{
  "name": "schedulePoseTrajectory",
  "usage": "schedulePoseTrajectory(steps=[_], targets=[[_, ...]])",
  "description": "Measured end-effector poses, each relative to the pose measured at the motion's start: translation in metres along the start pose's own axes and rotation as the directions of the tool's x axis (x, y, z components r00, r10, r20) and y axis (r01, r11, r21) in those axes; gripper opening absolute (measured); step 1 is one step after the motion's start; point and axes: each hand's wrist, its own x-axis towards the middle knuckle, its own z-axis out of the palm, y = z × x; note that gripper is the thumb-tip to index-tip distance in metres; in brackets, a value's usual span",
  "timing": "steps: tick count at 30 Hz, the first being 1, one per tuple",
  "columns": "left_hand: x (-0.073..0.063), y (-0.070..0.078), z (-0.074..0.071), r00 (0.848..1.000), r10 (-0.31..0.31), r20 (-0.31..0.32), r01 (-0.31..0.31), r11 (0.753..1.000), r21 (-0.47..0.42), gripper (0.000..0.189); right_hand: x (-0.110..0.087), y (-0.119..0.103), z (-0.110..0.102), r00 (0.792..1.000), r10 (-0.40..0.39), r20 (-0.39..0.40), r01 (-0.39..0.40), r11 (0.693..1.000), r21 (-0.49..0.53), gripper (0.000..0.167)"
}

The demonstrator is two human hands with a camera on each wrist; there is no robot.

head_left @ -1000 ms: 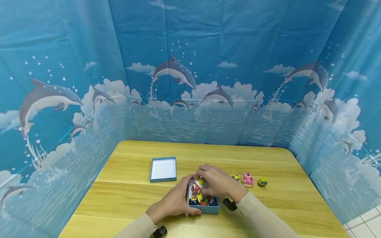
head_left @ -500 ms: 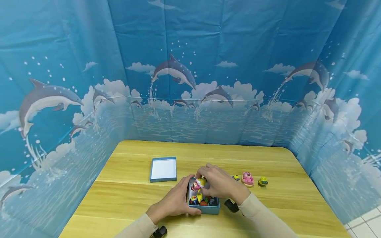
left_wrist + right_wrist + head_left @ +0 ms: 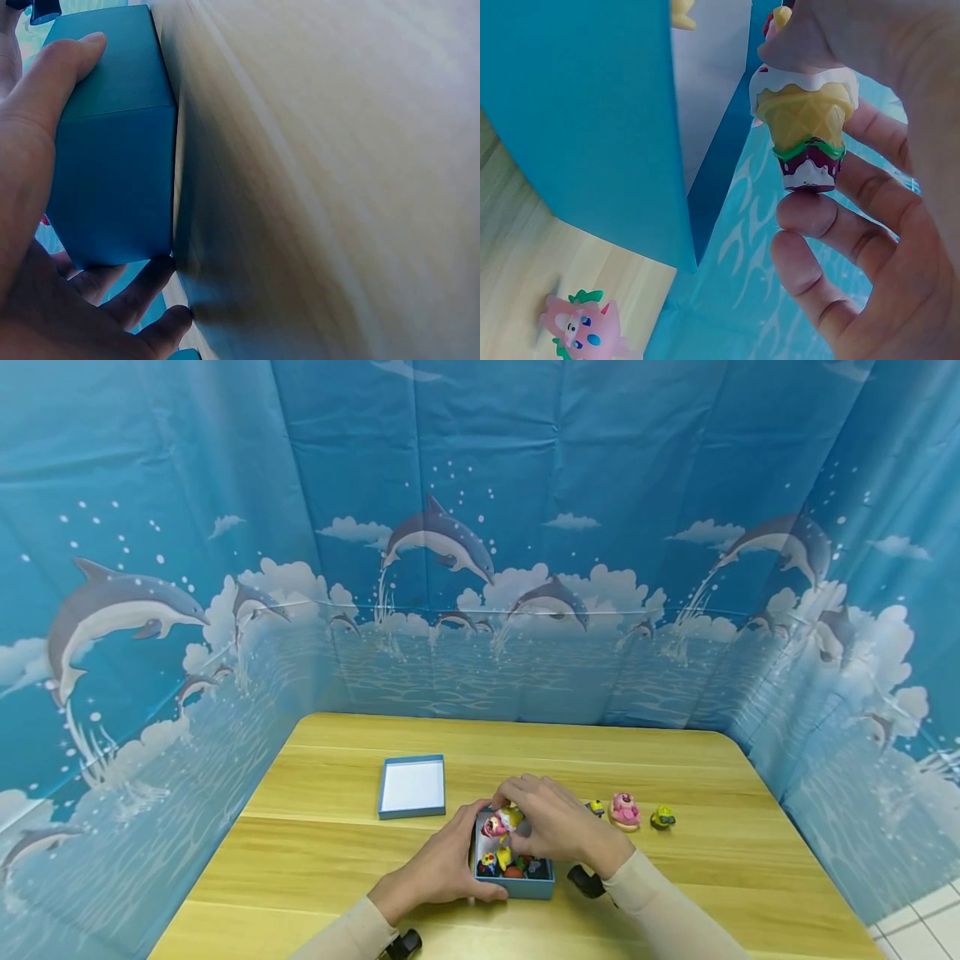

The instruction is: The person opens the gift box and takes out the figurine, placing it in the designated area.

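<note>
A blue box [image 3: 517,888] with a pale inside stands on the table, with several small figurines [image 3: 504,858] along its near side. My left hand [image 3: 446,860] grips the box at its left end, thumb on the near wall and fingers round the far side. Over the box's far part, my right hand [image 3: 551,818] pinches an ice-cream-cone figurine [image 3: 806,120] with a pink character on top. In the right wrist view the cone hangs beside the box rim, its striped base by the curled fingers.
Behind and left of the box lies a blue lid [image 3: 412,787], white inside up. To the right stand a pink figurine [image 3: 624,812], a yellow-green one with dark glasses [image 3: 662,817] and a yellow one [image 3: 596,807] partly behind my right hand. A dolphin-print curtain [image 3: 525,677] borders the table.
My right hand and the ice-cream-cone figurine have shifted slightly to the right over the box. My left hand and the box have stayed put.
</note>
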Motion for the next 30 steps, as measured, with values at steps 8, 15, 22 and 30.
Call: schedulePoseTrajectory(steps=[8,15,22,30], targets=[[-0.001,0.001,0.000,1.000,-0.004,-0.003,0.004,1.000,-0.005,0.133,-0.003,0.001,0.001,1.000,-0.009,-0.001,0.009,1.000,-0.014,0.050],[-0.001,0.001,0.000,1.000,-0.008,0.004,0.008,1.000,0.019,0.133,-0.006,0.003,0.002,0.999,0.020,0.033,-0.021,0.998,0.059,0.057],[0.000,0.001,0.001,1.000,0.000,0.005,-0.001,0.999,0.045,0.136,-0.007,0.001,0.001,0.996,0.057,0.065,-0.064,0.993,0.103,0.063],[-0.001,0.002,0.001,1.000,-0.011,0.004,0.011,0.999,0.039,0.138,-0.012,0.003,0.001,0.999,0.045,0.020,-0.046,0.993,0.107,0.054]])
